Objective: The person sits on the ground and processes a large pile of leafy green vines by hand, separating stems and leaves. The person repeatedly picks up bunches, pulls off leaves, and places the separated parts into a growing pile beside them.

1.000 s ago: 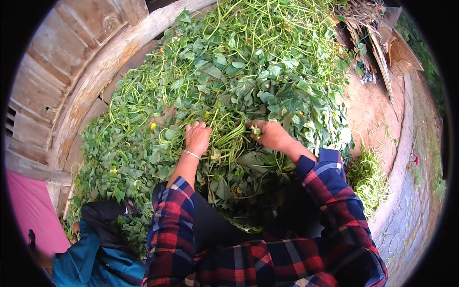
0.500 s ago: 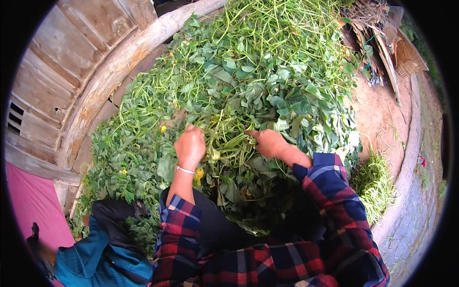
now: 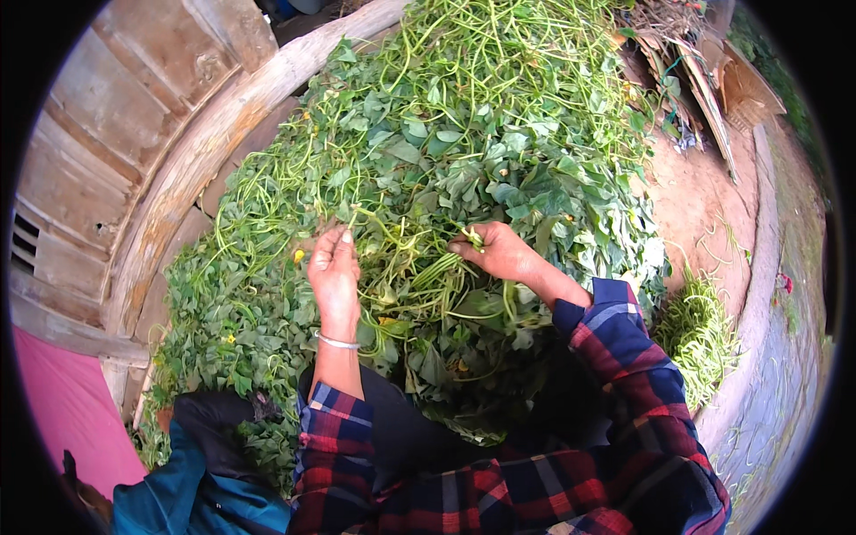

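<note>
A big heap of leafy green vines [image 3: 428, 143], with a few yellow blossoms, spreads out before me. My left hand [image 3: 335, 276], a pale bracelet at its wrist, pinches the end of a vine stem [image 3: 383, 219] between thumb and fingertips. To its right, my right hand [image 3: 497, 251] is closed on a green stem whose cut or broken end pokes out by the thumb. A loose bunch of pale green stalks [image 3: 437, 272] lies on the leaves between both hands. Darker leaves [image 3: 437, 366] rest close to my lap.
On the right, a mound of thin green stalks [image 3: 700, 339] sits on the earthen ground [image 3: 691, 209]. A woven basket [image 3: 747, 94] and dry sticks are beyond it. A log [image 3: 178, 196] edges the wooden wall at left. Someone in teal clothing [image 3: 205, 495] sits lower left, by pink cloth [image 3: 67, 406].
My left hand has turned and now pinches a stem with its fingers upward. The right hand has shifted slightly, and a green stem now shows in its fingers. The view has moved a little.
</note>
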Demonstrator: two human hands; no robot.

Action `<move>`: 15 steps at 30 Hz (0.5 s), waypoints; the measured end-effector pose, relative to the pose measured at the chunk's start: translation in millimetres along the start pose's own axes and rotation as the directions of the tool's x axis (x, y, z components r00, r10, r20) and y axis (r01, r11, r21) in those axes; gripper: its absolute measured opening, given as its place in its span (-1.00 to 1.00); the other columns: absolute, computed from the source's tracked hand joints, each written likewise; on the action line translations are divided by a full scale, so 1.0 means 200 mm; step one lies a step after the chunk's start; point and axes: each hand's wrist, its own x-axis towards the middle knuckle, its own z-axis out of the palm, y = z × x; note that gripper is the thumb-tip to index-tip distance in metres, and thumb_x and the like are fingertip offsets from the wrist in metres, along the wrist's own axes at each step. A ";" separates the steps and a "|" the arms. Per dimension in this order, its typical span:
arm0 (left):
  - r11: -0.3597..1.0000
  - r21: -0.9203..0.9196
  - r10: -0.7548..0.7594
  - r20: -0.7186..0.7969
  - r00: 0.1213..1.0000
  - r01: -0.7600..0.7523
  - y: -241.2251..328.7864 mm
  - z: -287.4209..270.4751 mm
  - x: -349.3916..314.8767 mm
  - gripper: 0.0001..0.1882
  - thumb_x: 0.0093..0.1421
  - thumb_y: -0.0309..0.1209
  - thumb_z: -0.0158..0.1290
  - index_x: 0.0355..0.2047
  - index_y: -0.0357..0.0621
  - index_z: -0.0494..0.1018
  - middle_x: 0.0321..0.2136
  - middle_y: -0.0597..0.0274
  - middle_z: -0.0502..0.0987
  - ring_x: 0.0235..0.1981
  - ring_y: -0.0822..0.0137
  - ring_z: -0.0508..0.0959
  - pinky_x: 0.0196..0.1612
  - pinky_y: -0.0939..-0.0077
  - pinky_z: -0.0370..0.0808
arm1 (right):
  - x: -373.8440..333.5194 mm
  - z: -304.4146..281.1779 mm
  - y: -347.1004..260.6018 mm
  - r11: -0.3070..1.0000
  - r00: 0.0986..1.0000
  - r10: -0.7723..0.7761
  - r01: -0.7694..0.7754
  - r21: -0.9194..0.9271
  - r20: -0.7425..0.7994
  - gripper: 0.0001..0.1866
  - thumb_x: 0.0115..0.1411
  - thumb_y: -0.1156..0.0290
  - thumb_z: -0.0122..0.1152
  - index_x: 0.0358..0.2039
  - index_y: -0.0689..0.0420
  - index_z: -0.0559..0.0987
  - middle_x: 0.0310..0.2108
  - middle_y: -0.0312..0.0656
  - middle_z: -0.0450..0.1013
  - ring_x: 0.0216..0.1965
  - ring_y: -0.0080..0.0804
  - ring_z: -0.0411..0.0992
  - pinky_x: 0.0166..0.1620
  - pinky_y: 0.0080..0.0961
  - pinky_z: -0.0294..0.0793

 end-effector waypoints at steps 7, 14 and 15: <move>0.977 0.124 0.105 0.419 0.902 -0.172 -0.12 0.32 -0.28 -0.76 0.19 -0.48 -0.02 -0.12 -0.24 0.38 -0.44 0.29 0.46 -0.51 0.52 0.43 -0.43 0.69 0.41 | -0.01 0.04 -0.13 0.885 0.994 0.055 -0.007 0.466 -0.089 -0.79 0.16 0.29 0.17 -0.32 0.18 0.56 -0.47 -0.44 0.45 -0.41 -0.72 0.28 -0.29 -0.66 0.35; 0.755 0.415 0.332 0.426 0.841 -0.508 -0.07 0.26 -0.17 -0.69 0.13 -0.50 0.01 -0.08 -0.24 0.39 -0.16 0.14 0.42 -0.17 0.24 0.48 -0.08 0.46 0.39 | -0.08 -0.13 -0.18 0.723 0.965 0.190 -0.264 0.639 0.183 -0.80 0.16 0.27 0.13 -0.40 0.15 0.55 -0.61 -0.34 0.42 -0.65 -0.73 0.24 -0.64 -0.75 0.10; 0.683 0.436 0.396 0.454 0.798 -0.586 -0.07 0.28 -0.17 -0.67 0.13 -0.48 0.02 -0.06 -0.23 0.38 -0.12 0.13 0.41 -0.14 0.20 0.47 -0.04 0.43 0.37 | -0.10 -0.13 -0.19 0.730 0.948 0.198 -0.312 0.608 0.248 -0.78 0.15 0.25 0.14 -0.41 0.15 0.55 -0.64 -0.34 0.40 -0.70 -0.73 0.18 -0.68 -0.75 0.01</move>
